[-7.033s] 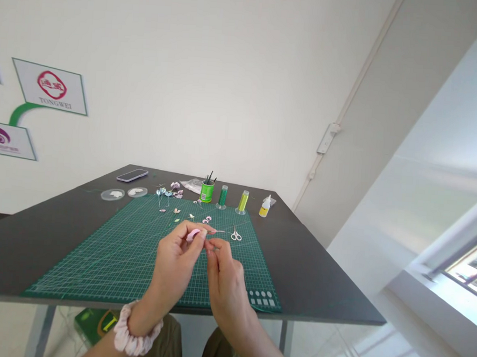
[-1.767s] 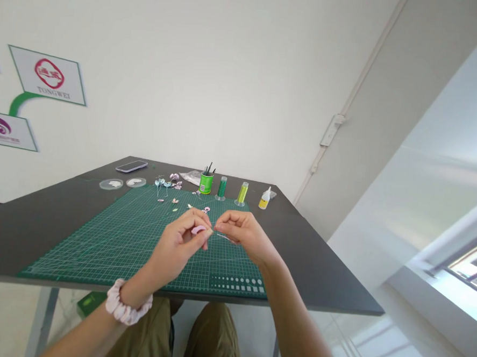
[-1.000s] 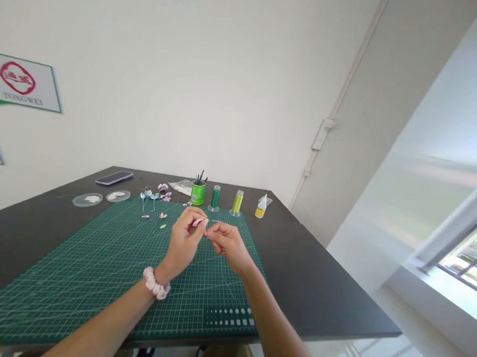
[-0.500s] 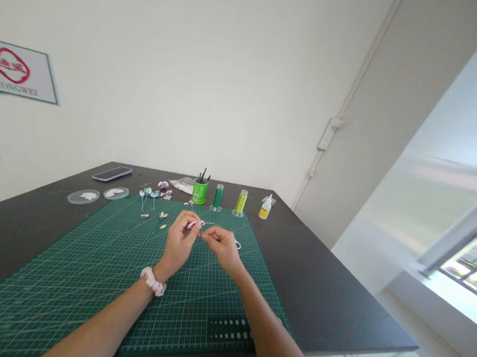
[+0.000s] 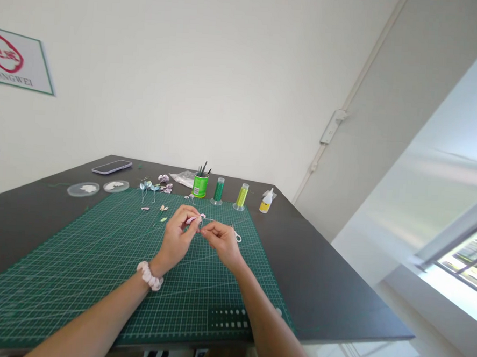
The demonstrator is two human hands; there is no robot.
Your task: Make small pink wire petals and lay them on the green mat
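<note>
My left hand (image 5: pixel 179 233) is closed, thumb and fingers pinching a small pink fabric flower (image 5: pixel 191 220) above the green cutting mat. Close beside it, my right hand (image 5: pixel 223 245) pinches with its fingertips at a thin strand just below the flower; whether this is thread or wire is too small to tell. Another fine pale line sticks out to the right from the flower. Partly behind my right hand lies a pair of scissors (image 5: pixel 237 236) with a white handle. A pink scrunchie (image 5: pixel 150 276) circles my left wrist.
On the cutting mat (image 5: pixel 107 267) lie loose petals (image 5: pixel 164 208) and blue wired flowers (image 5: pixel 154 187). Behind stand a green can (image 5: pixel 200 186) of tools, a dark green thread spool (image 5: pixel 219 190), a yellow-green spool (image 5: pixel 241 196) and a glue bottle (image 5: pixel 266 202). Clear dishes (image 5: pixel 83 189) and a phone (image 5: pixel 112 166) are left.
Both hands keep nearly the same pinch around the flower. The view has shifted slightly, and more of the scissors' handle shows beside my right hand.
</note>
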